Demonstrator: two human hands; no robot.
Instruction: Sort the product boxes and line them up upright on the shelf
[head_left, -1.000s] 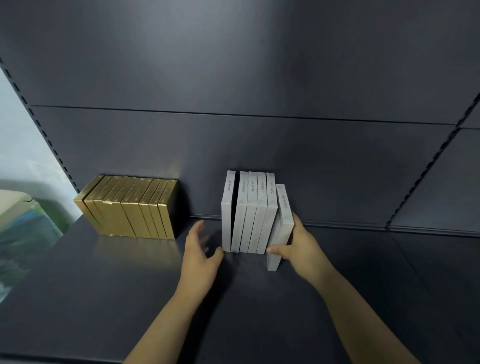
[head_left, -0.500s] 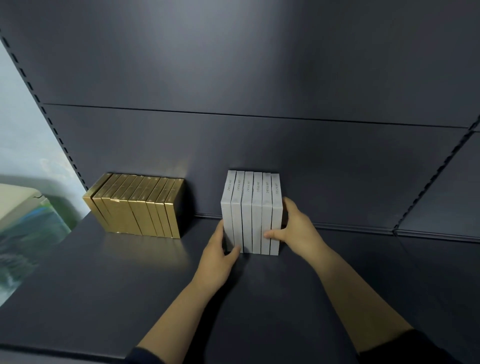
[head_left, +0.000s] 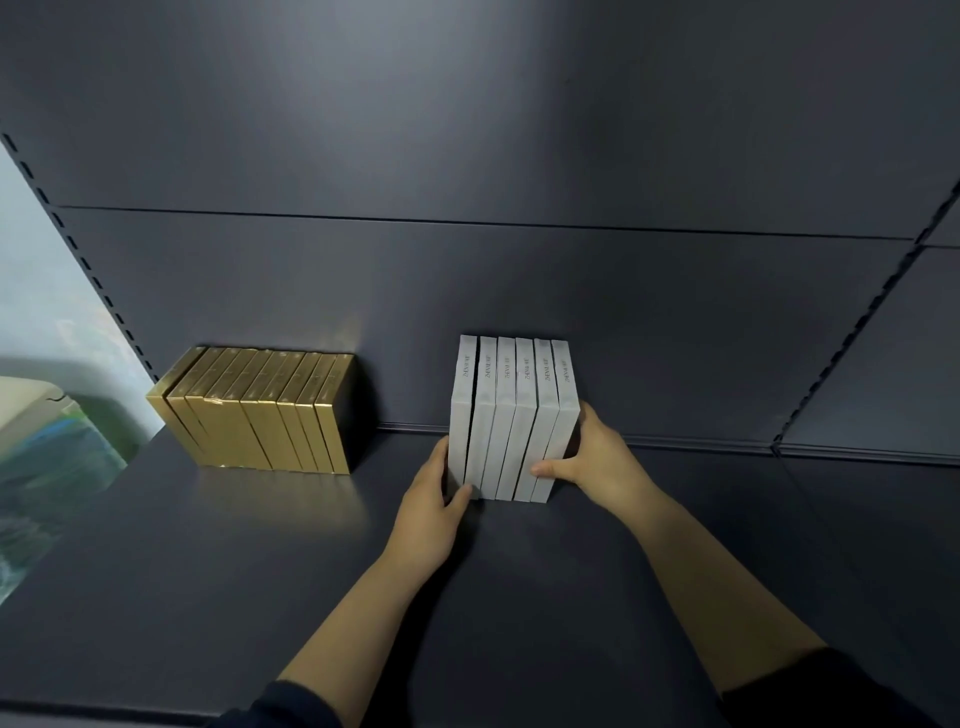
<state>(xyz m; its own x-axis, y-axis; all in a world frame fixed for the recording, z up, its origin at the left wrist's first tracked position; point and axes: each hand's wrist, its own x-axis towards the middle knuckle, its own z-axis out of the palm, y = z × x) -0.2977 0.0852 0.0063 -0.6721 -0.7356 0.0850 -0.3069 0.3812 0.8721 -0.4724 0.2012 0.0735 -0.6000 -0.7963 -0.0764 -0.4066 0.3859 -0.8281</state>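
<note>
1. Since a second ago: the rightmost white box, then jutting forward, now sits flush; six white boxes (head_left: 511, 421) stand upright in one block; left hand (head_left: 431, 499) has closed in from open air onto the block's left face.
2. Left hand flat against the left end, thumb across the front edge; right hand (head_left: 597, 457) cups the right end, thumb on the front; fingers behind are hidden, spread cannot be told.
3. Block stands mid-shelf (head_left: 260, 571), against the back panel; gold boxes (head_left: 260, 415) upright, well apart to the left; open shelf in front and right.
4. Spine lettering too small to read.
</note>
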